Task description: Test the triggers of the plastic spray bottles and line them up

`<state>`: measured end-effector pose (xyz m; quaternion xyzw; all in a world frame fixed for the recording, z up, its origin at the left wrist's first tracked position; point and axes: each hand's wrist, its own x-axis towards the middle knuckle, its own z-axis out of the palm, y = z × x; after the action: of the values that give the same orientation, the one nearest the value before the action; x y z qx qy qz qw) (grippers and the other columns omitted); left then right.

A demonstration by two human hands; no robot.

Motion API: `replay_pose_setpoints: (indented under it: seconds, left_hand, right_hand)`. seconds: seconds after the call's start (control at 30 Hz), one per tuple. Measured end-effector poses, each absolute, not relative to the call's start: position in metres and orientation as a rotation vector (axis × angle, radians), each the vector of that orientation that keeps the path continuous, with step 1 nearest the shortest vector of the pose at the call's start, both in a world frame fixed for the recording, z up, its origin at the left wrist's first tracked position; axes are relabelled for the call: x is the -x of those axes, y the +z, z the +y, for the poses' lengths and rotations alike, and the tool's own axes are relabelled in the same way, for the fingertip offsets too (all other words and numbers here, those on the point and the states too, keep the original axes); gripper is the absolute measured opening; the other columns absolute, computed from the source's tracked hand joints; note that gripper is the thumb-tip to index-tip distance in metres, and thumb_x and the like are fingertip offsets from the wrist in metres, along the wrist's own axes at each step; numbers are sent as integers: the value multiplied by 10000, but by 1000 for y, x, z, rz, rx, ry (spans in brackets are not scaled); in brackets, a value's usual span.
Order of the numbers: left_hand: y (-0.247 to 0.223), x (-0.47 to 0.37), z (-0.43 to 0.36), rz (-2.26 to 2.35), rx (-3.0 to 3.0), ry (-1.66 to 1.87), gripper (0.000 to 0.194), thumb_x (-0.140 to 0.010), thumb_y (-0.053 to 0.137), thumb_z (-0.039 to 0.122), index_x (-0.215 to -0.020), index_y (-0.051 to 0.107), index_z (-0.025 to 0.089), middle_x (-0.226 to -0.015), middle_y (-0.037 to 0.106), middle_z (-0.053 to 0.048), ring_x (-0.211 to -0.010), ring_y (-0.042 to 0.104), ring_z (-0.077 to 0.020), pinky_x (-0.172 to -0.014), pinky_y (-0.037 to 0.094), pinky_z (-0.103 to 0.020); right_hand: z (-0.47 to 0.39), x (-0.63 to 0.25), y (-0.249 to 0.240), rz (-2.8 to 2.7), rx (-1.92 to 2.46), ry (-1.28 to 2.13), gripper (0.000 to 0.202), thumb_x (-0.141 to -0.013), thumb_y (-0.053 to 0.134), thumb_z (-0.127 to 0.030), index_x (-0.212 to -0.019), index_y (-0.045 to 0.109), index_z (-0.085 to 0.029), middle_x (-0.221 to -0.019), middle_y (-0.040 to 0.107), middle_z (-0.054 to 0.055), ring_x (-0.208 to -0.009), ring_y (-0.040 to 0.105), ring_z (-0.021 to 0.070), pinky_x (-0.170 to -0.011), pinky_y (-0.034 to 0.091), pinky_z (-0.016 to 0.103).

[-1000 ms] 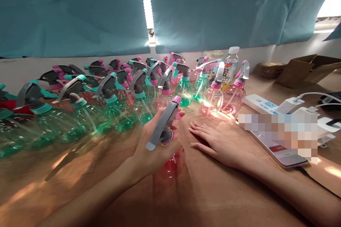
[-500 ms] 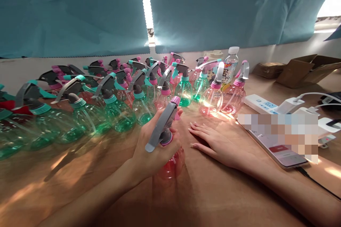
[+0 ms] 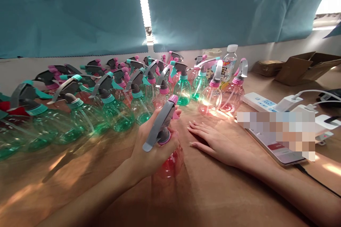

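Observation:
My left hand (image 3: pixel 153 145) is wrapped round the neck of a pink spray bottle (image 3: pixel 172 165) with a grey and pink trigger head. The bottle stands on the brown tabletop (image 3: pixel 213 198), its body partly behind my fingers. To the right of it, my right hand (image 3: pixel 213 142) lies flat on the table, fingers stretched out and holding nothing. Beyond my hands stand several more spray bottles, among them a green spray bottle (image 3: pixel 118 115) with a teal collar and a clear pink spray bottle (image 3: pixel 209 99).
A phone (image 3: pixel 277 147) lies right of my right hand, partly blurred out, with a cable attached. Behind it is a white power strip (image 3: pixel 257 101) with plugged-in chargers. A drink bottle (image 3: pixel 229 60) and an open cardboard box (image 3: pixel 301 67) stand at the back.
The whole view has shifted very slightly. Both hands and the held spray bottle keep their places on the table.

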<state>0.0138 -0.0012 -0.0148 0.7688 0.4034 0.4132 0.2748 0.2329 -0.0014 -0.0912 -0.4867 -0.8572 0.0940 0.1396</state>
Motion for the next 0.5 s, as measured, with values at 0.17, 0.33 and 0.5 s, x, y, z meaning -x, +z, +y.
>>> replay_pose_setpoints:
  seconds: [0.17, 0.33, 0.5]
  left_hand:
    - [-16, -13, -2, 1081, -2107, 1134, 66, -768, 535, 219, -805, 589, 224, -735, 591, 6, -549, 522, -122, -560, 486, -275]
    - [-18, -13, -4, 1121, -2107, 1154, 32, -777, 540, 222, -751, 559, 222, -648, 555, 25, -530, 516, -116, -524, 473, -255]
    - [-19, -13, -4, 1107, -2087, 1173, 34, -784, 541, 217, -769, 571, 214, -713, 614, 8, -566, 559, -120, -563, 504, -263]
  right_hand:
    - [-2, -232, -88, -2474, 1419, 289, 546, -971, 435, -487, -1403, 498, -159, -1472, 452, 103, -1366, 411, 282, -1131, 339, 488]
    - [-3, -232, -83, -2489, 1434, 278, 538, -969, 436, -486, -1392, 515, -164, -1468, 459, 103, -1358, 421, 295, -1124, 347, 497]
    - [-3, -232, -83, -2468, 1425, 284, 530, -964, 452, -481, -1387, 522, -170, -1457, 474, 107, -1348, 434, 302, -1119, 351, 508]
